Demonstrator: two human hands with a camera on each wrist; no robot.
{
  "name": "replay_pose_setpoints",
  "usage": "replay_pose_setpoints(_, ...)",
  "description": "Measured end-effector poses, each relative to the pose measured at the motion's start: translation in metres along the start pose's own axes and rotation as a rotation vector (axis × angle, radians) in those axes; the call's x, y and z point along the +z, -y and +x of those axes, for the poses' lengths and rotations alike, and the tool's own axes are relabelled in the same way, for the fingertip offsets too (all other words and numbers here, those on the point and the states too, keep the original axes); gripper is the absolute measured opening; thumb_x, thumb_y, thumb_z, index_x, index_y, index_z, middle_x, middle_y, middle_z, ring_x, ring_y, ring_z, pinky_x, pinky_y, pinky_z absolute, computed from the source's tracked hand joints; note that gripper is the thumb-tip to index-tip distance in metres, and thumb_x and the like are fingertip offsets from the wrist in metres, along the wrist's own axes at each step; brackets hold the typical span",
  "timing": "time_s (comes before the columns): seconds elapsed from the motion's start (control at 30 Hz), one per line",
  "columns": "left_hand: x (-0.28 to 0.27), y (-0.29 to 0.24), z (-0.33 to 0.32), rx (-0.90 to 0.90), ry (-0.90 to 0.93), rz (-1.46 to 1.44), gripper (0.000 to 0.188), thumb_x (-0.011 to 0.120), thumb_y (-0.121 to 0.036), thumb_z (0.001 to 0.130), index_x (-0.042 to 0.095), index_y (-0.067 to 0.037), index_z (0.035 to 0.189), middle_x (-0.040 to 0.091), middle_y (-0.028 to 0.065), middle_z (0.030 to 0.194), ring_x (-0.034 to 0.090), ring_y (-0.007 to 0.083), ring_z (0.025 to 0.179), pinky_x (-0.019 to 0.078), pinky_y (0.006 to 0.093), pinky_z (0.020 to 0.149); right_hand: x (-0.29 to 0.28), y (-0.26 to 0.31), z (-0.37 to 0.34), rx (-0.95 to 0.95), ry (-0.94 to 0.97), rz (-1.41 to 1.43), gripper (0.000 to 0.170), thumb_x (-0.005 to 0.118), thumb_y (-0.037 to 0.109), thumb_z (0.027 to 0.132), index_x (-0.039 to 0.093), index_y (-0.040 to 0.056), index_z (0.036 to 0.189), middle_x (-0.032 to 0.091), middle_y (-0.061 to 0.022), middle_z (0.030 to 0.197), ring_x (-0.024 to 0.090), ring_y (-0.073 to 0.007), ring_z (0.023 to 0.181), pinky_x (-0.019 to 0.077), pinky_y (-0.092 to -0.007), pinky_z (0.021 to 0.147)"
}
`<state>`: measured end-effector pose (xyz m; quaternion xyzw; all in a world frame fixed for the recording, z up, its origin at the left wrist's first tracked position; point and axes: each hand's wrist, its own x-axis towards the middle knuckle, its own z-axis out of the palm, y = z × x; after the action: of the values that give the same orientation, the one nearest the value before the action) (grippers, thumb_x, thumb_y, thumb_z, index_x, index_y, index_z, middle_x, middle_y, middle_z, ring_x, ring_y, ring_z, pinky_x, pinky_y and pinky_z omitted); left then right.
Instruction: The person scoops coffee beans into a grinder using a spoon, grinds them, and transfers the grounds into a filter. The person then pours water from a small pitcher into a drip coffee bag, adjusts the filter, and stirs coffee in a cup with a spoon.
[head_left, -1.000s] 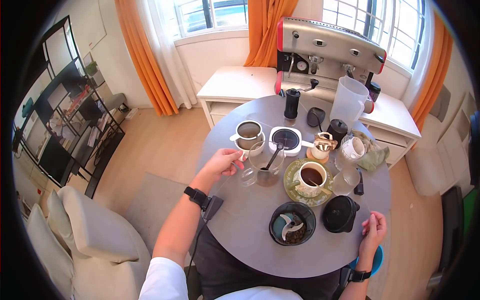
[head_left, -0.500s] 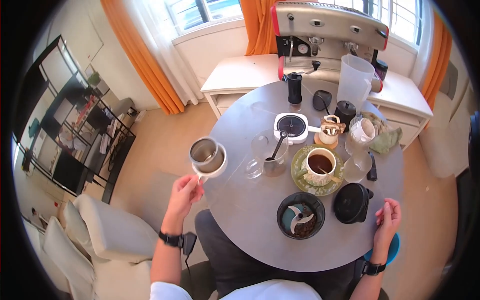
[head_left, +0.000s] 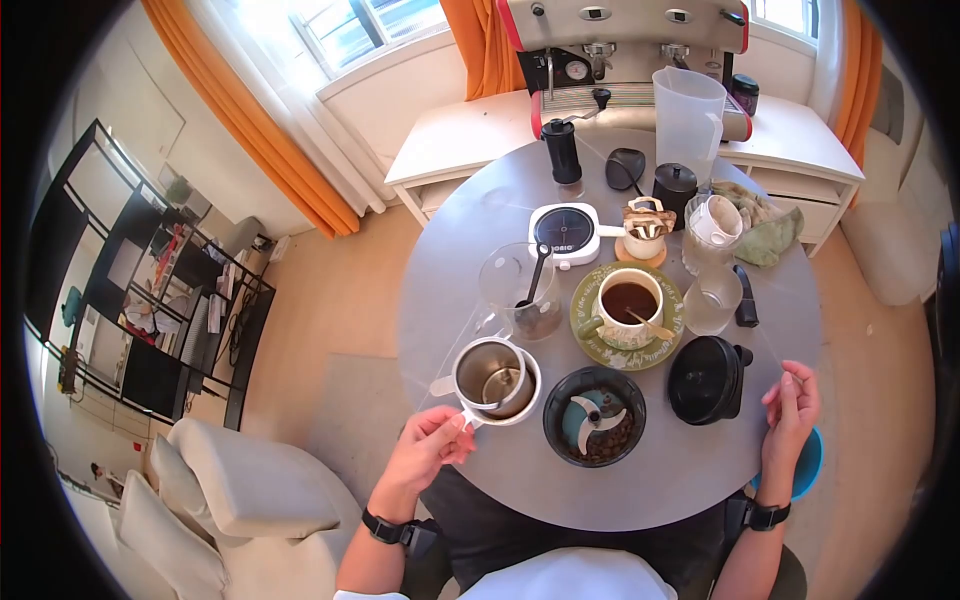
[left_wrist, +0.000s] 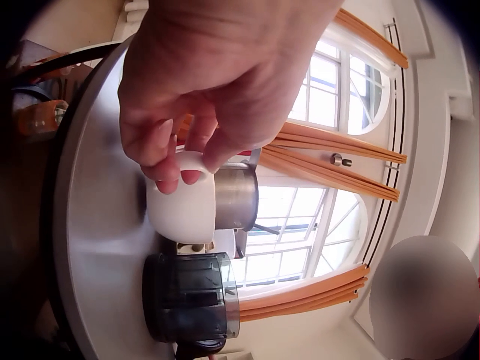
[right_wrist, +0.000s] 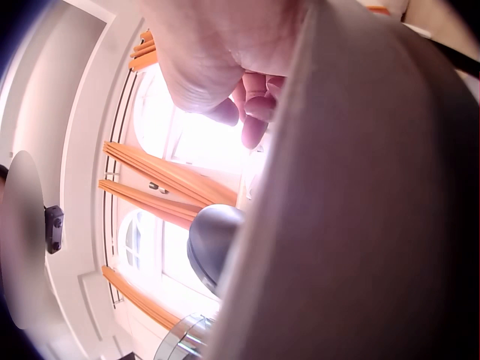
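Near the table's left front edge, my left hand [head_left: 425, 455] pinches the handle of a white cup [left_wrist: 180, 214]. A steel strainer-like cup [head_left: 485, 375] with a pale side tab sits in the white cup's mouth. Just right of them stands a dark grinder bowl [head_left: 632, 432] with a curved blade and coffee beans inside. Beside it lies a black lid [head_left: 700, 375]. At the right table edge my right hand [head_left: 790, 405] holds nothing, its fingers loosely curled.
Behind the bowl, a cup of coffee [head_left: 630, 300] with a spoon stands on a green saucer [head_left: 590, 347]. A glass jug [head_left: 490, 275] holds a black scoop. Farther back are a white scale [head_left: 565, 232], a hand grinder [head_left: 562, 150], glasses and a plastic pitcher [head_left: 690, 120].
My left hand took the white cup with the steel cup from beside the scale, swung it out left, then brought it toward the front beside the grinder bowl. My right hand stays by the table edge.
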<state>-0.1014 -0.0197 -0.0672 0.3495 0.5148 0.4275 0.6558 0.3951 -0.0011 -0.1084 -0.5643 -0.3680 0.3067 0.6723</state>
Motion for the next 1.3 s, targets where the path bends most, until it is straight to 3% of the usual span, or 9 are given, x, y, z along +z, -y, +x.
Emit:
replay_pose_setpoints(0.83, 0.050, 0.010, 0.019, 0.003, 0.146, 0.164, 0.025, 0.062, -0.026, 0.110, 0.071, -0.003, 0.105, 0.071, 0.0044, 0.083, 0.060, 0.0074, 0.064, 0.0377, 0.0207, 0.052, 0.005, 0.013, -0.002, 0.010, 0.018, 0.001, 0.017, 0.062, 0.015, 0.106, 0.067, 0.0049, 0.118, 0.063, 0.0000, 0.070, 0.042, -0.0019, 0.055, 0.0288, -0.0184, 0.051)
replay_pose_setpoints(0.97, 0.070, 0.007, 0.011, 0.101, -0.060, 0.158, 0.013, 0.062, -0.015, 0.109, 0.068, -0.004, 0.106, 0.068, 0.0036, 0.079, 0.059, 0.0070, 0.062, 0.0370, 0.0208, 0.050, 0.006, 0.014, -0.003, 0.015, 0.022, 0.012, 0.016, 0.062, 0.015, 0.106, 0.068, 0.0049, 0.117, 0.064, -0.0005, 0.071, 0.044, -0.0023, 0.056, 0.0302, -0.0180, 0.052)
replay_pose_setpoints(1.0, 0.066, 0.018, 0.009, 0.269, -0.165, 0.238, 0.012, 0.070, -0.014, 0.104, 0.068, -0.004, 0.109, 0.065, 0.0012, 0.079, 0.056, 0.0065, 0.061, 0.0364, 0.0207, 0.051, 0.007, 0.015, -0.003, 0.017, 0.021, 0.017, 0.016, 0.062, 0.015, 0.106, 0.068, 0.0049, 0.117, 0.064, -0.0004, 0.071, 0.044, -0.0024, 0.056, 0.0307, -0.0182, 0.052)
replay_pose_setpoints(1.03, 0.066, 0.024, 0.006, 0.437, -0.270, 0.317, 0.020, 0.077, -0.013, 0.099, 0.067, -0.004, 0.113, 0.061, -0.0012, 0.078, 0.052, 0.0061, 0.061, 0.0359, 0.0206, 0.053, 0.007, 0.015, -0.003, 0.018, 0.019, 0.024, 0.016, 0.062, 0.015, 0.106, 0.068, 0.0050, 0.117, 0.065, -0.0003, 0.071, 0.044, -0.0025, 0.056, 0.0312, -0.0184, 0.053)
replay_pose_setpoints(1.07, 0.066, 0.025, 0.000, 0.438, -0.260, 0.318, 0.020, 0.077, -0.013, 0.099, 0.067, -0.004, 0.113, 0.061, -0.0012, 0.078, 0.052, 0.0061, 0.061, 0.0359, 0.0206, 0.053, 0.008, 0.016, -0.002, 0.016, 0.009, 0.023, 0.016, 0.062, 0.015, 0.106, 0.068, 0.0050, 0.117, 0.065, -0.0003, 0.071, 0.044, -0.0025, 0.056, 0.0312, -0.0184, 0.053)
replay_pose_setpoints(1.13, 0.071, 0.020, -0.019, 0.440, -0.103, 0.827, 0.054, 0.090, -0.015, 0.086, 0.063, -0.002, 0.130, 0.055, -0.0014, 0.076, 0.050, 0.0072, 0.063, 0.0388, 0.0216, 0.057, 0.008, 0.017, -0.004, 0.007, 0.042, 0.015, 0.015, 0.062, 0.015, 0.107, 0.068, 0.0049, 0.116, 0.065, -0.0002, 0.071, 0.044, -0.0027, 0.057, 0.0322, -0.0189, 0.053)
replay_pose_setpoints(1.17, 0.083, 0.014, -0.023, 0.440, -0.102, 0.822, 0.054, 0.090, -0.015, 0.086, 0.063, -0.002, 0.130, 0.055, -0.0014, 0.076, 0.050, 0.0072, 0.063, 0.0388, 0.0216, 0.057, 0.008, 0.017, -0.005, 0.005, 0.043, 0.010, 0.015, 0.062, 0.015, 0.107, 0.068, 0.0049, 0.116, 0.065, -0.0002, 0.071, 0.044, -0.0027, 0.057, 0.0322, -0.0189, 0.053)
replay_pose_setpoints(1.23, 0.119, 0.007, -0.022, 0.477, 0.045, 0.922, 0.080, 0.098, -0.023, 0.073, 0.060, -0.002, 0.140, 0.054, 0.0029, 0.080, 0.052, 0.0110, 0.069, 0.0444, 0.0254, 0.062, 0.009, 0.016, -0.004, -0.015, 0.063, 0.008, 0.014, 0.061, 0.014, 0.107, 0.068, 0.0049, 0.116, 0.064, -0.0001, 0.071, 0.044, -0.0030, 0.057, 0.0327, -0.0193, 0.054)
replay_pose_setpoints(1.3, 0.140, 0.010, -0.016, 0.505, -0.002, 0.927, 0.084, 0.100, -0.026, 0.070, 0.061, -0.001, 0.140, 0.056, 0.0050, 0.084, 0.054, 0.0137, 0.070, 0.0465, 0.0279, 0.063, 0.009, 0.018, -0.005, -0.027, 0.059, 0.000, 0.013, 0.061, 0.013, 0.107, 0.068, 0.0047, 0.114, 0.064, 0.0000, 0.071, 0.045, -0.0030, 0.057, 0.0322, -0.0196, 0.053)
